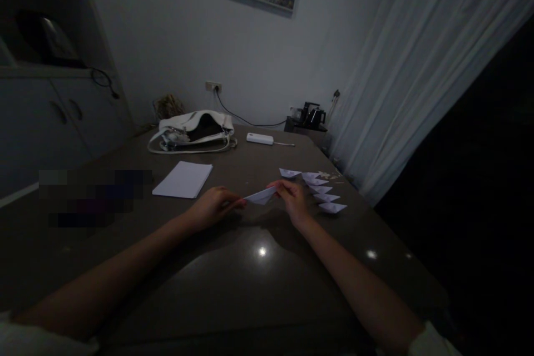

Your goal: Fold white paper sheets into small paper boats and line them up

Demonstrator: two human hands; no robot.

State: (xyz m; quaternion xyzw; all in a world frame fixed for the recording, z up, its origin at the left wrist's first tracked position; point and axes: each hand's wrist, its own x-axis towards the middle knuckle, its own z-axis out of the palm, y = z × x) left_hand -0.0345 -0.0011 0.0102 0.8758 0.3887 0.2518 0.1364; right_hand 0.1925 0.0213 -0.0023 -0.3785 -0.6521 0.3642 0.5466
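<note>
A folded white paper boat point(262, 196) is held just above the dark tabletop between my two hands. My left hand point(214, 206) pinches its left tip, and my right hand point(292, 197) pinches its right tip. Both hands are closed on the paper. Just right of my right hand, several finished paper boats point(332, 207) stand in a slanting row on the table. To the left of my left hand lies a stack of white paper point(183, 179).
A white handbag point(196, 129) sits at the back left of the table point(250, 283). Near the far edge lies a white device point(259, 138) with a strap. Small pale scraps point(329, 176) lie beyond the boats. A sheer curtain point(400, 61) hangs at the right.
</note>
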